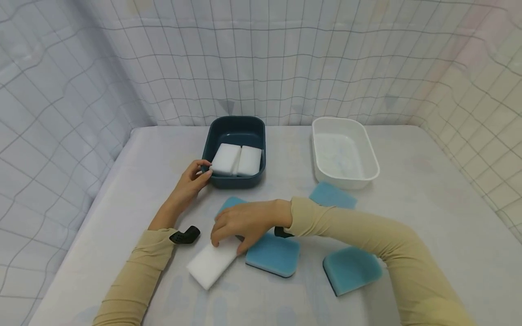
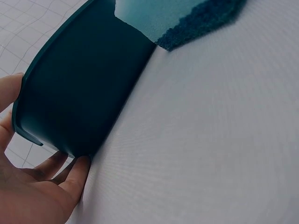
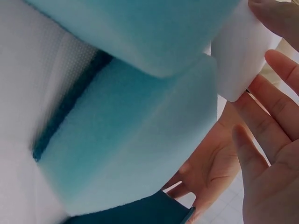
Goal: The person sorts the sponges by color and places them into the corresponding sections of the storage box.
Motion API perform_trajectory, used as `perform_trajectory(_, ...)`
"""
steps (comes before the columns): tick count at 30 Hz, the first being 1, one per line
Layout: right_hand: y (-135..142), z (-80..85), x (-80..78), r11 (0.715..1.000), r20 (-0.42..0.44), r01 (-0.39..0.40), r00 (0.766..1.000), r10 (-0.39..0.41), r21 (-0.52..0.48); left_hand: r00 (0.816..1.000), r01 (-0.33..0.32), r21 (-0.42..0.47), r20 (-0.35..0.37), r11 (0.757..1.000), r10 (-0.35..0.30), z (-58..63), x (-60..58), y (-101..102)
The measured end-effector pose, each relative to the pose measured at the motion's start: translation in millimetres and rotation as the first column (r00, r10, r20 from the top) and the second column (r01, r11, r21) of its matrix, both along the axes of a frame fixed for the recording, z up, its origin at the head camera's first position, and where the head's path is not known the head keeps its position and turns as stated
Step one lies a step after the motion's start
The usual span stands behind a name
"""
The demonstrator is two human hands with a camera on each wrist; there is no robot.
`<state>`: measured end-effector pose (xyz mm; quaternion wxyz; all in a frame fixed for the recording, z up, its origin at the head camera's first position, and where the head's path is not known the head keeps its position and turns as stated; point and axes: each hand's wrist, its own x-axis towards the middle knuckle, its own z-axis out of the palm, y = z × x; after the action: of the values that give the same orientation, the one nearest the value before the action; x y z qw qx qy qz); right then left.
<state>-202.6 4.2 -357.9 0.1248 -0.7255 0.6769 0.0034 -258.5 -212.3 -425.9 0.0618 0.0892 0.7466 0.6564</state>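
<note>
At the front left corner of a dark teal container (image 1: 236, 182), my left hand (image 1: 190, 183) holds the rim and side wall. In the left wrist view its fingers (image 2: 77, 179) lie against the container's outer corner. Two white sponges (image 1: 225, 159) sit side by side in the container's front part. My right hand (image 1: 246, 222) pinches another white sponge (image 1: 210, 266) between thumb and fingers, in front of the container. Beside that sponge is a blue sponge (image 1: 275, 254) with a dark underside, and a second blue sponge (image 1: 231, 202) is partly hidden behind my right hand.
A white container (image 1: 346, 180) stands at the back right, with nothing in it. Another blue sponge (image 1: 333, 196) lies just before it, partly covered by my right sleeve. At the front right a blue sponge (image 1: 351, 270) lies near my forearm. Gridded cloth (image 1: 277, 68) hangs behind the table.
</note>
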Motion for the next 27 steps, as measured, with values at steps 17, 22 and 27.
perform_trajectory(17,7.4,13.7,-7.9,0.996,0.002,0.018,1.000,-0.017,-0.083,1.000,0.010,-0.004,-0.006,1.000,-0.010,2.3,3.9,0.3)
perform_trajectory(22,9.7,16.8,-9.4,0.995,0.007,0.045,0.999,-0.045,-0.086,1.000,0.014,-0.019,-0.005,1.000,-0.014,2.5,3.0,0.5)
perform_trajectory(27,13.1,18.5,-12.9,0.990,-0.010,0.080,0.997,-0.082,-0.113,1.000,0.013,-0.006,-0.003,1.000,-0.014,2.2,2.2,1.1)
